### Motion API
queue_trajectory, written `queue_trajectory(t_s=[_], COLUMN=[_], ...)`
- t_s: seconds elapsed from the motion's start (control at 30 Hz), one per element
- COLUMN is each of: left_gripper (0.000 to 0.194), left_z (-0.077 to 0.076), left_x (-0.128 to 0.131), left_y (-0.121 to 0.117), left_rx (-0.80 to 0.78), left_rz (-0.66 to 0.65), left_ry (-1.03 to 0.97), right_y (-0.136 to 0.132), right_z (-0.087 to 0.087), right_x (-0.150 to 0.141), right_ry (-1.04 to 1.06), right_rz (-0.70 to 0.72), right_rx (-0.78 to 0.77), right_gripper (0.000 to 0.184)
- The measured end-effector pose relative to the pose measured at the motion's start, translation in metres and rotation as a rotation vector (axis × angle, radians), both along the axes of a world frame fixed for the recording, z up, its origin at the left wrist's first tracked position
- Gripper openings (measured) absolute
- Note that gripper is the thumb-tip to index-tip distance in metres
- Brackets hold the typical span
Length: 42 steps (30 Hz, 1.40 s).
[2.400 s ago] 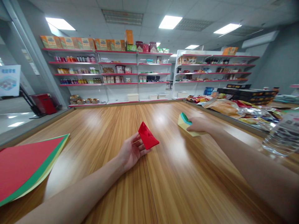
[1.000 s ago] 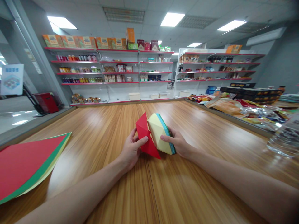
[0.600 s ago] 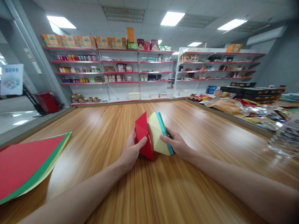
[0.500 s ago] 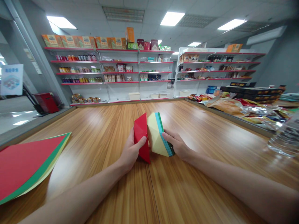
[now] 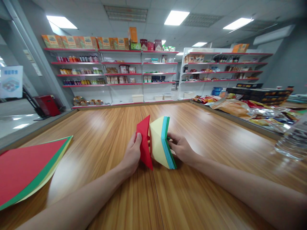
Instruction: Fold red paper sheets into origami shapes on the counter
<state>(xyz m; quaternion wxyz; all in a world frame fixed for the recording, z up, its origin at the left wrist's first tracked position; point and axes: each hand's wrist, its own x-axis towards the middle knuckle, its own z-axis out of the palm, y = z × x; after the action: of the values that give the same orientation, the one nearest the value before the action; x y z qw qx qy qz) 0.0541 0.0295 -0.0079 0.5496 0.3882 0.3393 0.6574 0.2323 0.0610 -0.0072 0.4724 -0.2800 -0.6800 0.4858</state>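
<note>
Between my hands, above the wooden table (image 5: 100, 198), is a folded paper piece. Its red paper panel (image 5: 144, 145) stands tilted on the left, creased across the middle. My left hand (image 5: 132, 152) is closed on it, thumb on the near face and fingers behind. To the right is a folded paper stack (image 5: 157, 143), pale yellow in front with blue and green layers along its edge. My right hand (image 5: 180, 147) pinches it from the right, its fingertips at the green back layer. Whether the red panel and the stack join behind is hidden.
Red, green and yellow paper sheets (image 5: 28, 169) lie at the table's left. A clear plastic bottle (image 5: 294, 143) stands at the right edge, near packaged snacks (image 5: 240, 110) and black boxes (image 5: 261, 95). Stocked shelves (image 5: 122, 74) line the far side.
My left thumb has shifted up and left on the red panel. The stack has turned, showing more of its blue and green edge, and my right fingers have slid behind it.
</note>
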Motion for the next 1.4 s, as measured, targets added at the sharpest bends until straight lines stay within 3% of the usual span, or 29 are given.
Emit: queue_trajectory(t_s=[0.17,0.47,0.97,1.27,1.4], left_gripper=[0.034,0.031,0.032,0.043,0.049], left_z=[0.0,-0.002,0.002,0.007,0.003], left_x=[0.0,0.001,0.003,0.007,0.008], left_y=[-0.002,-0.005,-0.01,-0.019,-0.021], left_rx=[0.011,0.093,0.069,0.079,0.058], left_rz=[0.004,0.072,-0.043,-0.052,-0.068], left_ry=[0.018,0.116,0.134,0.34,0.338], right_y=[-0.003,-0.004,-0.005,-0.013,-0.02], right_z=[0.003,0.001,-0.001,0.002,0.002], right_x=[-0.003,-0.002,-0.002,-0.008,-0.014], right_ry=[0.084,0.037,0.007,-0.041,-0.115], right_rz=[0.057,0.014,0.05,0.067,0.07], right_rx=[-0.055,0.046,0.097,0.21,0.236], right_gripper=[0.04,0.035,0.027,0.031,0.031])
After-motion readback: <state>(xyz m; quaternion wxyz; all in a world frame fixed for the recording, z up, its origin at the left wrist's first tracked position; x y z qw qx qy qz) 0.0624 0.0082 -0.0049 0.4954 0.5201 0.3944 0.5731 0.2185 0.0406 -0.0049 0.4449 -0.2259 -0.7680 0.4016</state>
